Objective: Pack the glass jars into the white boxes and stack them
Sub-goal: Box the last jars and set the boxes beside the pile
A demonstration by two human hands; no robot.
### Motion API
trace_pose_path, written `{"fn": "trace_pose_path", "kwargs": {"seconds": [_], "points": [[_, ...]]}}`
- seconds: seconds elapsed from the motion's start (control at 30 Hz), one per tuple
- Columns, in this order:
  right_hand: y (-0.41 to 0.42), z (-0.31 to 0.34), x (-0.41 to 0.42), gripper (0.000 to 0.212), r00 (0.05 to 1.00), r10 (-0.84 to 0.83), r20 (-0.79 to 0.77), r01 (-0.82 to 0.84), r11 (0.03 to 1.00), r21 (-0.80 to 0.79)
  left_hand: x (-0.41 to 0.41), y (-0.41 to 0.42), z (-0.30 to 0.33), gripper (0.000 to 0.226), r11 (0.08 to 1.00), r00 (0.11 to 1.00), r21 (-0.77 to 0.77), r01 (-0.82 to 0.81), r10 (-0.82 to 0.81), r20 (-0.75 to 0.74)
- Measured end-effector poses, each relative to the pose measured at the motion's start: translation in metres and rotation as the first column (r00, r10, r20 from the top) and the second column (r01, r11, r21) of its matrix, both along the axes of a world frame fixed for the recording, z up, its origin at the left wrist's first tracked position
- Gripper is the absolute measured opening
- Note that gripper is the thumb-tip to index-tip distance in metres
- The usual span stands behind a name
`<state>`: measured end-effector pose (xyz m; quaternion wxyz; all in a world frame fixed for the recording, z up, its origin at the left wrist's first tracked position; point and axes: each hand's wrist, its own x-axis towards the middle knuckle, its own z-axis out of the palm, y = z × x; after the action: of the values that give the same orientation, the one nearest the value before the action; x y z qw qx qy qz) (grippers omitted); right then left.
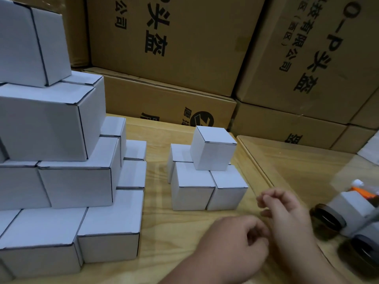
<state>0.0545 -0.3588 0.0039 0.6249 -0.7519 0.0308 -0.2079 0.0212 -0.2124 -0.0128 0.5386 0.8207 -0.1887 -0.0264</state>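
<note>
A small stack of white boxes [207,175] stands mid-table, with one box [213,148] on top of three lower ones. A large stepped pile of white boxes [61,160] fills the left side. Dark glass jars [328,220] with black lids lie at the right edge, blurred, partly in grey wrapping. My left hand [235,249] hovers over the table in the lower centre, fingers loosely curled, holding nothing. My right hand [287,218] is just right of it, fingers loosely bent, empty, between the small stack and the jars.
Large brown cardboard cartons [184,58] with black print wall off the back and right. A wooden table [158,222] carries everything. A raised wooden edge [256,160] runs diagonally right of the small stack. An orange-and-white item [361,189] lies behind the jars.
</note>
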Motion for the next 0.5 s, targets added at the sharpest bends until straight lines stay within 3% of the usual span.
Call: {"fn": "trace_pose_path", "kwargs": {"seconds": [0.13,0.3,0.37,0.5], "points": [[-0.018,-0.021,-0.038,0.028,0.993,0.051,-0.11,-0.059,0.996,-0.073,-0.005,0.002,0.001,0.015,1.0,1.0,-0.013,0.013,-0.013,-0.017],[-0.017,-0.015,-0.072,0.022,0.993,0.077,-0.089,-0.106,0.918,-0.381,-0.012,0.001,0.007,0.009,0.998,0.999,0.049,-0.035,0.036,-0.027],[-0.017,-0.014,-0.081,0.019,0.993,0.055,-0.107,-0.096,0.901,-0.423,-0.016,-0.001,0.009,0.009,0.99,0.998,0.131,-0.062,0.062,-0.003],[-0.021,-0.016,-0.092,0.018,0.993,-0.002,-0.122,-0.053,0.894,-0.445,-0.029,0.0,0.007,0.017,0.917,0.983,0.385,-0.102,0.033,0.181]]}}
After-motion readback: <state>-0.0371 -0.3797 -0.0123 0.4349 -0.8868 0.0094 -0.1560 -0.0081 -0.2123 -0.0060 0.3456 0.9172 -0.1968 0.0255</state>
